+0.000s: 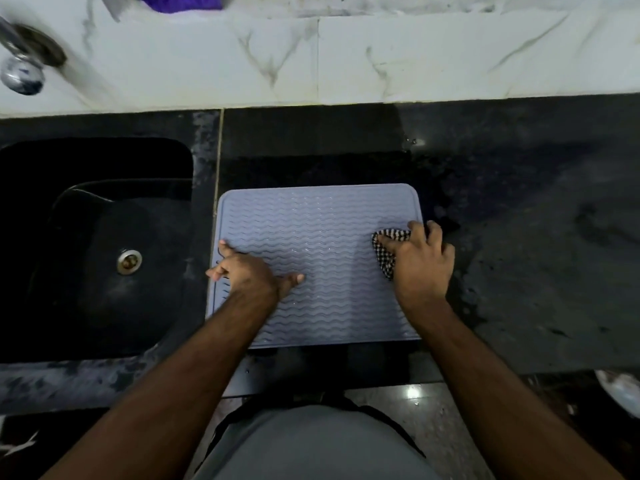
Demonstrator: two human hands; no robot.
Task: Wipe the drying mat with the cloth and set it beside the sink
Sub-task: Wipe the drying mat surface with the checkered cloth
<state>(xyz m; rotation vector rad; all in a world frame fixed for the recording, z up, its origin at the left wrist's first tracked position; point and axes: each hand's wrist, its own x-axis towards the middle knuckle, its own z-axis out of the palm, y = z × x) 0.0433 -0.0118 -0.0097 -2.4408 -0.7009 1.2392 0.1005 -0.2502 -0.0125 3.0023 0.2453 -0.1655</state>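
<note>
The drying mat (318,258), a pale lilac-grey sheet ribbed with wavy lines, lies flat on the dark counter (519,209) just to the right of the sink (97,244), its left edge close along the sink's rim and its near edge at the counter's front lip. Its long axis appears to run left to right, parallel to the counter front, though the wide lens makes the proportions hard to judge. The ribs follow that same direction, and the rounded far corners point toward the marble backsplash (346,64).

The cloth (388,252), black-and-white checked, is bunched on the mat's right edge under the right hand (420,261), whose fingers curl over it and press it down. The left hand (247,271) lies on the mat's left part, fingers spread and fairly straight, holding nothing and pinning the sheet.

The step in hand looks like the wipe itself, with the cloth at the far-right end of a stroke. To do it well, I judge the strokes should follow the ribs so the cloth reaches into the grooves. The left hand should keep its weight down so the soft mat does not slide or buckle toward the sink. That hand would then need to shift so the patch beneath it gets wiped too.

A tap (24,67) stands above the sink, at the back left.
</note>
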